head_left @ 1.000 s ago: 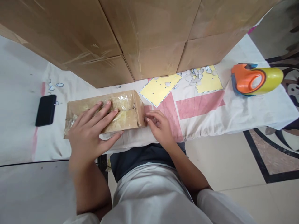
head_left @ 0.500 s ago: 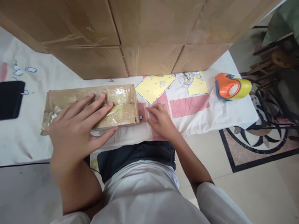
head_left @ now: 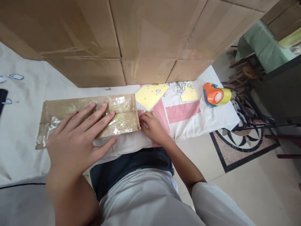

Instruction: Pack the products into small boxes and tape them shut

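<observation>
The left hand (head_left: 77, 135) lies palm down with its fingers spread wide on a small carton (head_left: 123, 122), pressing on it but not gripped around it. Below its fingertips, the top flaps are folded down under shiny tape (head_left: 122, 102), so the closing of this side looks done, though the hand covers a good part of the seam. Just beyond the left fingers, at the carton's right end, the right hand (head_left: 152, 127) is curled, thumb and fingers drawn close together, the tips at the end face. Whether they pinch some small piece there is too small to tell. With the fingers at that end, the handling of it looks unfinished.

Beyond the right hand's fingertips, away from the body, lies a yellow sheet (head_left: 151, 97); farther out to the right is a second yellow sheet (head_left: 190, 94), with pale scraps (head_left: 180, 88) heaped partly over its left side. Farther right of that hand stands an orange-and-yellow dispenser (head_left: 213, 94). Well out to the left of the left hand are a few blue-edged tags (head_left: 16, 77), one beside a dark flat object (head_left: 2, 97) cut off by the edge of view. Past both hands, large taped cartons (head_left: 150, 34) rise like a wall, closed on the faces that show.
</observation>
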The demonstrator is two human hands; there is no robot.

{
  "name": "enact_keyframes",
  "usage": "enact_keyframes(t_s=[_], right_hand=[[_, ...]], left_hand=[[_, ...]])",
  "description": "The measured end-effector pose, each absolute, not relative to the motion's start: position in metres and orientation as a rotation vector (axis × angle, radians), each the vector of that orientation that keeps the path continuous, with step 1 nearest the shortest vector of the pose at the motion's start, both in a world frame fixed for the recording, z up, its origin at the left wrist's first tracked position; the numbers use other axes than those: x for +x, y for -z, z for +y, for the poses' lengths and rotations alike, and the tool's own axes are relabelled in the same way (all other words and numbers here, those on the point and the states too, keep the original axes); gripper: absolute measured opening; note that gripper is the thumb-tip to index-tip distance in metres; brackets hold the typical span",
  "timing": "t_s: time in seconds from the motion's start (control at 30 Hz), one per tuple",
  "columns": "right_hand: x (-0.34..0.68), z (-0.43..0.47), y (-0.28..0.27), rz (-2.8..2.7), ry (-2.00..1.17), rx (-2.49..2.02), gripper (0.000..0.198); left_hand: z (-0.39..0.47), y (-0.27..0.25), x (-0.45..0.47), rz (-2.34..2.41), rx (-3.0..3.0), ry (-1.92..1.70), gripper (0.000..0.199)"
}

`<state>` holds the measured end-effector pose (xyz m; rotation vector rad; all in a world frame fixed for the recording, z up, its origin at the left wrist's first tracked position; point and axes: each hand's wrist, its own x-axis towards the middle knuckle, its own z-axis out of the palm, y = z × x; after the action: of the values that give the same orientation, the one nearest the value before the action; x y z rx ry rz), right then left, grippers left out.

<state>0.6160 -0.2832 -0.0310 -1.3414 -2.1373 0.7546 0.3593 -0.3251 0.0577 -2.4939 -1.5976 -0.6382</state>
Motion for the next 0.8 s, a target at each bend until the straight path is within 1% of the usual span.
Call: enact_keyframes(t_s=[0.1, 0.27, 0.5, 0.67, 0.8], right_hand=[[0.618, -0.282, 0.034, -2.148, -0.738, -1.308, 0.014], [0.62, -0.281, 0.032, -2.249, -0.685, -1.264, 0.016], [0.624, -0.277, 0.033, -2.258, -0.689, -1.224, 0.013], [0.627, -0.269, 0.033, -2.322, -0.651, -1.144, 0.018], [0.623, -0.266, 0.037, -2.267, -0.653, -1.155, 0.022]], left_hand=[[-0.325, -0.057, 0.359, -1.609, -2.501, 0.639, 0.075], [-0.327, -0.057, 0.359, -1.636, -2.511, 0.645, 0.076], [-0.324, -0.056, 0.357, -1.628, -2.5, 0.665, 0.072], [-0.324, -0.055, 0.353, -1.602, -2.535, 0.657, 0.07], [-0.326, -0.056, 0.353, -1.592, -2.539, 0.672, 0.068]])
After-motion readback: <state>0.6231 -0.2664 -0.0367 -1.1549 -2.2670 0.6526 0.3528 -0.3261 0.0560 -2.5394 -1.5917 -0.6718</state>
